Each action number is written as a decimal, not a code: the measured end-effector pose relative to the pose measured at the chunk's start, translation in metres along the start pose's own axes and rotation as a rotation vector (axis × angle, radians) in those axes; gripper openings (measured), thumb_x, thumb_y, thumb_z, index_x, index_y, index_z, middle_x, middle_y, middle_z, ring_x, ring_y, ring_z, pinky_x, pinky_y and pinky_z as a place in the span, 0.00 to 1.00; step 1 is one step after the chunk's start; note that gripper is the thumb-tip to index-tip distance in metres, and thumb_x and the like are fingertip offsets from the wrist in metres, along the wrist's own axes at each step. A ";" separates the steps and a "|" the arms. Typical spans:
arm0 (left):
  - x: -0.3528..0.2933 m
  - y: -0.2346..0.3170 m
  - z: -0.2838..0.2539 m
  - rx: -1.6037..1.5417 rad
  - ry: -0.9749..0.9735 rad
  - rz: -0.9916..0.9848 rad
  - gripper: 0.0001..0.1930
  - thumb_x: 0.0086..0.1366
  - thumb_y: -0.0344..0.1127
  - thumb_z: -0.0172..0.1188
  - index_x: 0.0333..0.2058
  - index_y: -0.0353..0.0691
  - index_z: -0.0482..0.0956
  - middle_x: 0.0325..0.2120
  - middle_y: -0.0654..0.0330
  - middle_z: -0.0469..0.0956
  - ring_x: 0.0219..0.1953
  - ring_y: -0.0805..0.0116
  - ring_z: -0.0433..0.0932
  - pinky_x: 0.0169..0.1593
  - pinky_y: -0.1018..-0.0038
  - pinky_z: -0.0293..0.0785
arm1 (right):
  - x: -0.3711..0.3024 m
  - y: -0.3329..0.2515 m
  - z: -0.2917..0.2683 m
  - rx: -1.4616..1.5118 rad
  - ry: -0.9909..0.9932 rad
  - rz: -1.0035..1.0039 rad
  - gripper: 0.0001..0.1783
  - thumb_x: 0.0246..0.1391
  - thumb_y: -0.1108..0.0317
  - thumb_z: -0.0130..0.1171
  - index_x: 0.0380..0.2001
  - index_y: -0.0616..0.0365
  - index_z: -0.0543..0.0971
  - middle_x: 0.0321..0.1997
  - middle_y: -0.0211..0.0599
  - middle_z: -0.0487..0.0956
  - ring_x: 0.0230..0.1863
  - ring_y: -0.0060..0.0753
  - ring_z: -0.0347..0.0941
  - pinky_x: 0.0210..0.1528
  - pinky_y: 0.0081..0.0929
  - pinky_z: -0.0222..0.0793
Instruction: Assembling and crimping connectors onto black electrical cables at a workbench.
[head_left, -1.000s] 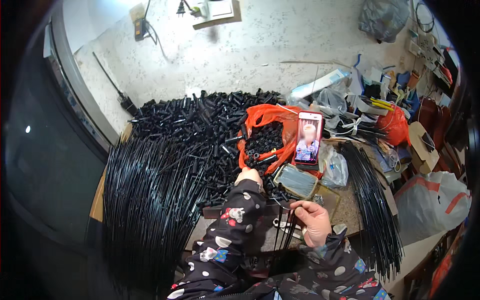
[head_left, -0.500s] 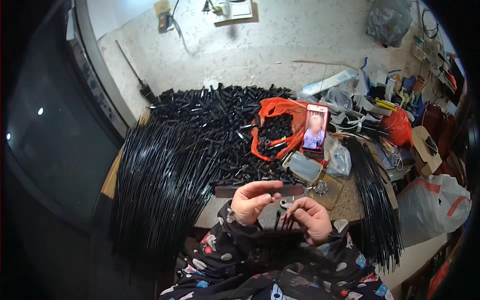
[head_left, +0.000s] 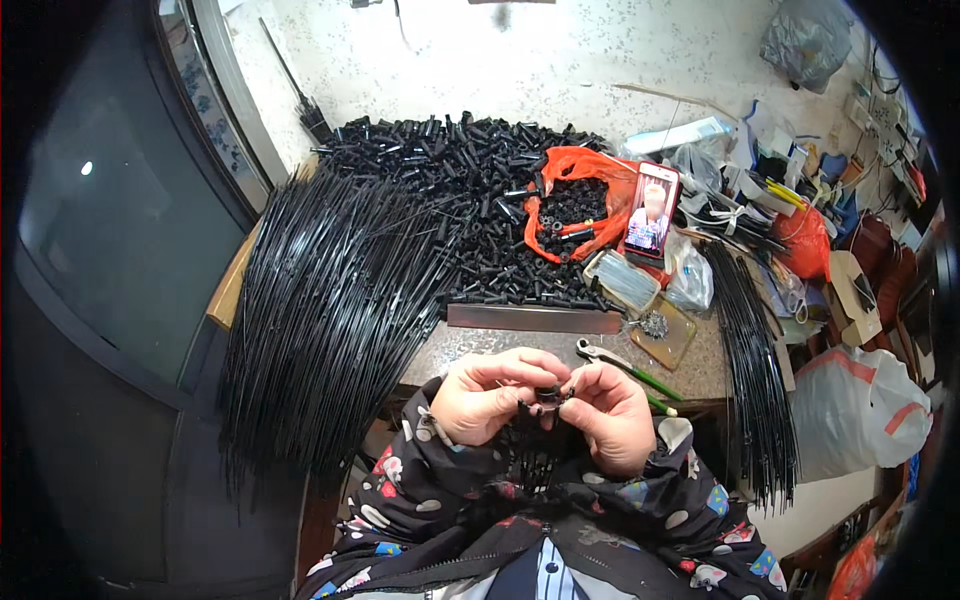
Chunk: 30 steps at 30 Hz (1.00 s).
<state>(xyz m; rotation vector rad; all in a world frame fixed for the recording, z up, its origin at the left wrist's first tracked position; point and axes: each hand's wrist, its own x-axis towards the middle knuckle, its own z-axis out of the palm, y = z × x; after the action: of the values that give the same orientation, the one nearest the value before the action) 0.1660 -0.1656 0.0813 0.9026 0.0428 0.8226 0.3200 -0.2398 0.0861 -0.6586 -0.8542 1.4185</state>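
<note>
In front of my chest, just past the table's near edge, my hands are close together. My left hand has its thumb and fingers closed on one side of a small black rounded part. Opposite it, my right hand pinches the same part between thumb and fingertips. Fingers partly cover the part, so its full shape is hidden. Below, thin dark strands hang against my patterned jacket; I cannot tell if they join the part. Green-handled pliers lie just beyond my right hand.
Long thin black rods fan over the table's left; another bundle hangs off its right edge. Behind a low dark bar lie many short black tubular pieces. A red plastic bag, a phone and a clear box stand right of centre.
My hands have come together, and my left fingers, apart before, are now closed on the black part. The pliers show more fully. The whole view has shifted, with the tabletop higher in it.
</note>
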 end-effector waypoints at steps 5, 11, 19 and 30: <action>0.011 0.010 -0.003 0.205 -0.172 0.072 0.09 0.53 0.23 0.55 0.34 0.28 0.76 0.36 0.48 0.71 0.31 0.61 0.74 0.34 0.70 0.74 | -0.001 -0.006 0.000 0.021 -0.064 0.020 0.10 0.47 0.78 0.55 0.33 0.62 0.68 0.31 0.33 0.73 0.33 0.25 0.71 0.38 0.21 0.68; 0.019 -0.002 -0.012 0.398 -0.328 0.224 0.09 0.48 0.20 0.57 0.31 0.31 0.78 0.33 0.49 0.71 0.35 0.61 0.73 0.39 0.70 0.71 | -0.005 -0.019 -0.003 0.040 -0.124 0.094 0.09 0.49 0.77 0.54 0.35 0.62 0.69 0.32 0.31 0.73 0.35 0.23 0.71 0.39 0.21 0.67; 0.013 -0.031 0.011 1.029 0.556 0.854 0.08 0.43 0.25 0.63 0.24 0.38 0.74 0.33 0.56 0.67 0.34 0.66 0.68 0.38 0.74 0.65 | 0.007 -0.017 -0.030 -0.196 0.017 0.003 0.14 0.51 0.74 0.52 0.42 0.67 0.71 0.35 0.33 0.74 0.35 0.20 0.70 0.41 0.19 0.65; 0.023 -0.042 0.037 0.502 0.369 0.416 0.07 0.51 0.21 0.58 0.31 0.33 0.72 0.33 0.59 0.69 0.36 0.72 0.69 0.41 0.78 0.67 | 0.011 -0.010 -0.028 -0.005 0.125 -0.123 0.14 0.44 0.77 0.58 0.38 0.67 0.74 0.36 0.33 0.73 0.37 0.22 0.69 0.43 0.18 0.62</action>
<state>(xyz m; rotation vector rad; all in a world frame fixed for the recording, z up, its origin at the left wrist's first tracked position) 0.2211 -0.1898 0.0820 1.2398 0.4090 1.3980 0.3476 -0.2263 0.0798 -0.6799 -0.7866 1.2526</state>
